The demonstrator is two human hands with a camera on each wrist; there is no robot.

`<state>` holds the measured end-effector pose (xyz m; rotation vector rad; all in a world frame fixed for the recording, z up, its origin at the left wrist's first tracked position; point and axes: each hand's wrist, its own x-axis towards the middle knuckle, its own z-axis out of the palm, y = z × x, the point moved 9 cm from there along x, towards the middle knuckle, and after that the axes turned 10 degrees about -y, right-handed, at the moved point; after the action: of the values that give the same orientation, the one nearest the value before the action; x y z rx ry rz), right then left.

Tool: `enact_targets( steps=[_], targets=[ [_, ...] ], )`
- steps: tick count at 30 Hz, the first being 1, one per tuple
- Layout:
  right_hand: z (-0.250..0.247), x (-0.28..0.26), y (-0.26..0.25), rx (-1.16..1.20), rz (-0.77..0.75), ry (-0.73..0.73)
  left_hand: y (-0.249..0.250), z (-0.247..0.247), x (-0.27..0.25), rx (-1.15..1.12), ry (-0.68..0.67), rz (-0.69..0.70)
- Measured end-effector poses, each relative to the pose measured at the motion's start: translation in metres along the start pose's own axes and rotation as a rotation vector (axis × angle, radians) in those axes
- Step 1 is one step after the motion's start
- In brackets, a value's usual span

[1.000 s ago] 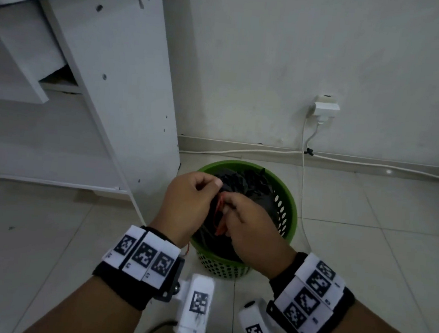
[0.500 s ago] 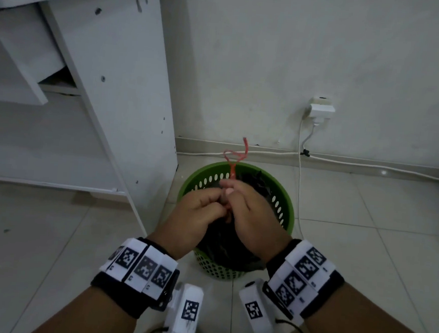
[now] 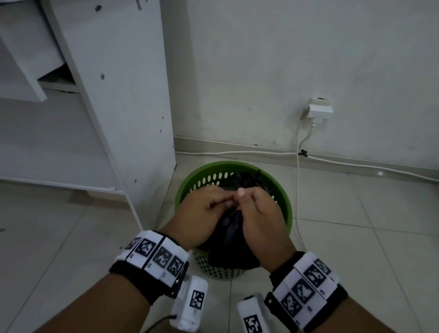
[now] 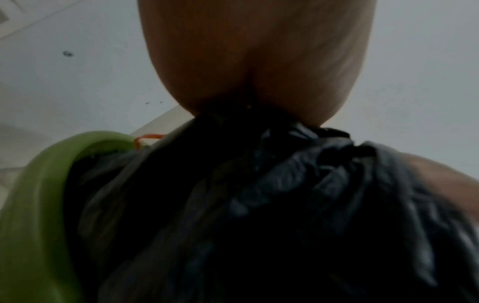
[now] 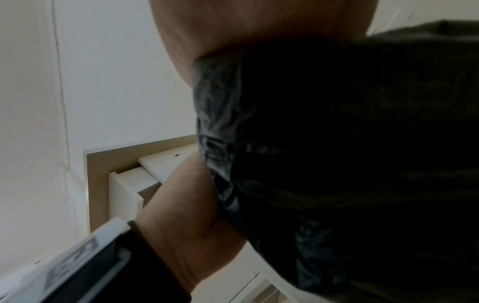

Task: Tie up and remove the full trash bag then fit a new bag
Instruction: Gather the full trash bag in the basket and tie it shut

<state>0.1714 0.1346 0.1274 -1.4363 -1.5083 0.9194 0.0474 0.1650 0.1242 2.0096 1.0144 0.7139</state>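
Note:
A black trash bag (image 3: 230,234) sits in a round green perforated bin (image 3: 285,197) on the tiled floor. Its top is gathered into a neck between my hands. My left hand (image 3: 205,204) and right hand (image 3: 257,211) meet fingertip to fingertip above the neck, both with curled fingers pinching at the gathered top. What exactly they pinch is hidden by the fingers. In the left wrist view the bag (image 4: 259,205) bulges under my palm, with a bit of orange drawstring (image 4: 145,138) showing by the bin rim (image 4: 39,184). The right wrist view shows the bag (image 5: 337,143) against my palm.
A white cabinet (image 3: 109,84) stands right beside the bin on the left. A wall outlet with a plug (image 3: 318,112) is behind, and its white cable (image 3: 296,188) runs down the wall and along the floor past the bin's right side.
The orange drawstring loop that stood up above my hands half a second ago is no longer visible from the head. Both hands have drawn close together over the bag's neck.

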Motion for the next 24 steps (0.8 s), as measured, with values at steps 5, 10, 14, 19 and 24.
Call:
enact_targets(
  steps=[5,10,14,19,24],
  targets=[
    [-0.007,0.004,0.013,0.124,0.124,0.080,-0.007,0.028,-0.019,-0.561,-0.054,-0.048],
    [-0.014,0.012,0.006,-0.132,0.076,0.086,-0.014,0.024,-0.019,-0.147,0.043,0.013],
    [-0.003,0.007,-0.013,-0.405,-0.074,-0.037,-0.019,0.027,-0.019,-0.276,0.059,-0.078],
    [-0.020,0.011,0.001,-0.334,0.071,-0.038,-0.011,0.030,-0.025,-0.369,0.033,0.010],
    [-0.018,0.006,0.016,-0.220,0.166,-0.121,-0.012,0.030,-0.016,0.078,-0.106,0.100]
  ],
)
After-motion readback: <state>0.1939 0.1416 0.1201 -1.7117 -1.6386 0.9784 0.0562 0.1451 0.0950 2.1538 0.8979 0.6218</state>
